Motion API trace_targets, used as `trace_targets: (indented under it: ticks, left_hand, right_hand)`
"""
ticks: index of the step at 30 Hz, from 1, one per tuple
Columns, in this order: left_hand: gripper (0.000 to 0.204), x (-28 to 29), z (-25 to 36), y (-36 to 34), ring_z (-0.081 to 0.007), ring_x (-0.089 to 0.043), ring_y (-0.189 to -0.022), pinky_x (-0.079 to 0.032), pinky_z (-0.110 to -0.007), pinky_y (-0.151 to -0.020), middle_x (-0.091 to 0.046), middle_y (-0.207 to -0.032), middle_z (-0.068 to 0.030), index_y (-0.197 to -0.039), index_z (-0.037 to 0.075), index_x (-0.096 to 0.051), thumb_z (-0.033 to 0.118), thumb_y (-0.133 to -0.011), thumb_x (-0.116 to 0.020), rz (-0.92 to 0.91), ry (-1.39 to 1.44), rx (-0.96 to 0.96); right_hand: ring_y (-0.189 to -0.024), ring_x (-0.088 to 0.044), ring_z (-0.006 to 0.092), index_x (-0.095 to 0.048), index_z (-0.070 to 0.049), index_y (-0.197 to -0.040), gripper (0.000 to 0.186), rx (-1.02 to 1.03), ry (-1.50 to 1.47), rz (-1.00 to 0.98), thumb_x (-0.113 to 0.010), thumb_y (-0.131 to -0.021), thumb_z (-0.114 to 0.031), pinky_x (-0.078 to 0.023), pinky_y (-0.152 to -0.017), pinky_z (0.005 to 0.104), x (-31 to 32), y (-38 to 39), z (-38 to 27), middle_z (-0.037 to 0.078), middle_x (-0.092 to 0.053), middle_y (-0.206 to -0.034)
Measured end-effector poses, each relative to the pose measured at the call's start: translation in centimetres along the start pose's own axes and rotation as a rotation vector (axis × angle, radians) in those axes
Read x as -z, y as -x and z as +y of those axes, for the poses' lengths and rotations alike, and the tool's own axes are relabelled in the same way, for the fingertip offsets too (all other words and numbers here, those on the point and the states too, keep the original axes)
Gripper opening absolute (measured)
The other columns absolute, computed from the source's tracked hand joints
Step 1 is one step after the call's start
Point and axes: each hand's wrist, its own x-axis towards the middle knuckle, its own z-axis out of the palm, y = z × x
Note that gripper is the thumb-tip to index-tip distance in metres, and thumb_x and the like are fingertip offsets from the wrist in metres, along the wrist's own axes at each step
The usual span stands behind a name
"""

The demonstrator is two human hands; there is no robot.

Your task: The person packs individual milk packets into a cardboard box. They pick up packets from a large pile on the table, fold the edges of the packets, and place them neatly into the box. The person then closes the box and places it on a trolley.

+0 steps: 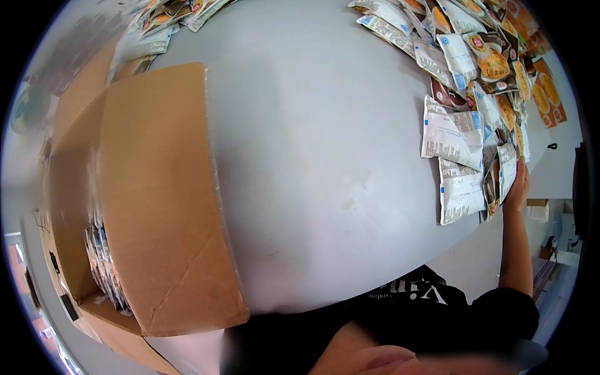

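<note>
At the right edge of the table, my right hand (517, 186) lies against the outer side of a heap of snack packets. Its visible fingers are stretched out along a white packet (507, 170), and the packets partly hide them. Beside that packet, two more white packets, an upper one (445, 134) and a lower one (461, 194), lie at the near end of the heap. My left hand is not in view. On the left stands an open cardboard box (162, 200), its wide flap folded out over the table. Packets (103, 269) stand in a tight row inside it.
The grey table (325, 156) stretches between the box and the heap. Other packets (169, 15) lie at the far left, behind the box. The rest of the heap (487, 62), in white, orange and brown, spreads along the far right. A pale cabinet (553, 169) stands beyond it.
</note>
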Motion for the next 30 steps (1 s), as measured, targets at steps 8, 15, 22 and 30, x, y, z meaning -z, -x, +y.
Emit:
trace_targets:
  ticks: [8, 15, 22, 30]
  left_hand:
    - [0.045, -0.4, 1.3, 0.6, -0.0298, -0.063, -0.101, -0.050, -0.040, -0.084, -0.063, -0.119, -0.0187, -0.122, 0.000, -0.059, 0.032, -0.092, -0.052, 0.000, -0.017, -0.094]
    - [0.045, -3.0, 3.8, 2.1, -0.0294, -0.063, -0.100, -0.051, -0.040, -0.083, -0.064, -0.118, -0.0179, -0.121, 0.000, -0.060, 0.033, -0.092, -0.053, 0.026, 0.033, -0.366]
    - [0.045, -5.8, 5.2, 5.1, -0.0290, -0.064, -0.098, -0.051, -0.039, -0.082, -0.064, -0.116, -0.0172, -0.121, 0.000, -0.060, 0.033, -0.091, -0.054, 0.137, 0.206, -0.776]
    - [0.040, 1.6, 4.7, 14.3, -0.0191, -0.064, -0.078, -0.050, -0.032, -0.073, -0.069, -0.086, -0.0088, -0.102, 0.004, -0.067, 0.039, -0.089, -0.054, -0.293, 0.210, -0.398]
  right_hand:
    - [-0.094, -0.057, 0.0131, -0.064, 0.003, -0.115, 0.047, 0.049, 0.190, 0.057, -0.053, -0.099, -0.039, -0.043, -0.087, 0.0250, 1.5, -1.2, 1.7, 0.007, -0.065, -0.105]
    - [-0.087, -0.055, 0.0111, -0.068, 0.000, -0.103, 0.046, 0.133, 0.252, 0.066, -0.054, -0.097, -0.043, -0.044, -0.080, 0.0249, -0.1, 0.2, 0.5, 0.003, -0.065, -0.093]
    - [-0.074, -0.054, 0.0132, -0.068, -0.003, -0.090, 0.050, 0.134, 0.411, -0.051, -0.059, -0.091, -0.052, -0.044, -0.070, 0.0279, -2.1, 1.5, -3.3, 0.004, -0.063, -0.075]
    - [-0.069, -0.051, 0.0065, -0.063, -0.009, -0.082, 0.036, -0.125, 0.067, -0.281, -0.069, -0.086, -0.044, -0.039, -0.062, 0.0222, -0.5, 0.7, -4.1, -0.002, -0.060, -0.076]
